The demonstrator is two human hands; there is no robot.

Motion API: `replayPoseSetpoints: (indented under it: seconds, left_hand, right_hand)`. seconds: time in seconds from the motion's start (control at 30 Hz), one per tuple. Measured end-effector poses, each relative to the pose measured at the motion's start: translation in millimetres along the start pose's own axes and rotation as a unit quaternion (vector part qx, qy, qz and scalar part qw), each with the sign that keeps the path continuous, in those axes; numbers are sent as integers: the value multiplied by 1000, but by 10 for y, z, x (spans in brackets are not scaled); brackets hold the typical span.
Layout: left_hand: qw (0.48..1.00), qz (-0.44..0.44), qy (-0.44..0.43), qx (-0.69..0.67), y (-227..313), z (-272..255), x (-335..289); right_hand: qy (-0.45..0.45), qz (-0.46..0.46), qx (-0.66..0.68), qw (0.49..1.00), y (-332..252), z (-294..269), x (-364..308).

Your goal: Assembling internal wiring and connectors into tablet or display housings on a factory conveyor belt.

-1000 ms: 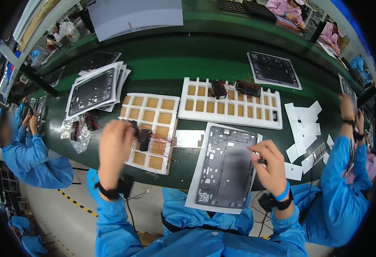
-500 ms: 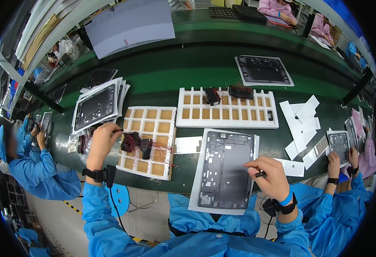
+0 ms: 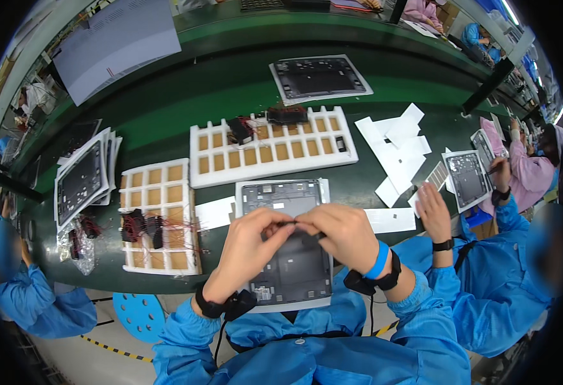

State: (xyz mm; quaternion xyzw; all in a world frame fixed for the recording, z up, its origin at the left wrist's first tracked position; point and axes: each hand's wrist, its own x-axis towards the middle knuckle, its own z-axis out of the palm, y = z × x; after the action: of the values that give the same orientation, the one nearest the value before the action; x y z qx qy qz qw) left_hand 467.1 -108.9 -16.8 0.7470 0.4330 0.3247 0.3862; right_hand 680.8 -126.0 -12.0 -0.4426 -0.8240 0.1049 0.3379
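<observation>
My left hand (image 3: pixel 251 247) and my right hand (image 3: pixel 344 232) meet over a dark tablet housing (image 3: pixel 294 273), their fingers pinched together. Between the fingertips is a small dark part (image 3: pixel 292 223), mostly hidden, so its kind does not show. The housing lies on a white sheet at the near table edge, with small pale and metallic pieces along its inner rim. To the left, a white foam tray (image 3: pixel 159 168) with tan-bottomed compartments bears bundles of black parts with thin red wires (image 3: pixel 142 226).
Behind stands a longer foam tray (image 3: pixel 208 173) with more black parts. White sheets (image 3: pixel 394 144) lie right, stacked housings (image 3: pixel 79 176) left, another housing (image 3: pixel 320 77) at the back. A co-worker's hand (image 3: pixel 434 212) rests close by on my right; another person (image 3: pixel 38 289) is at left.
My left hand has come from the left foam tray over to the housing. My right hand has moved to meet it, fingertips together. The view has shifted to the right.
</observation>
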Motion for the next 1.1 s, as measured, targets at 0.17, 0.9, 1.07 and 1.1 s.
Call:
replayPoseSetpoints:
  seconds: [0.17, 0.9, 1.07, 1.1]
  left_hand:
    - [971, 119, 68, 197, -455, 260, 375]
    - [934, 156, 22, 322, -569, 368, 368]
    - [916, 151, 17, 372, -606, 419, 329]
    - [915, 151, 13, 373, -621, 421, 340]
  right_hand:
    - [40, -1, -132, 990, 609, 58, 49]
    - [-81, -149, -349, 922, 776, 427, 64]
    - [-126, -46, -279, 951, 673, 407, -8]
    - [-129, -4, -264, 956, 686, 445, -72]
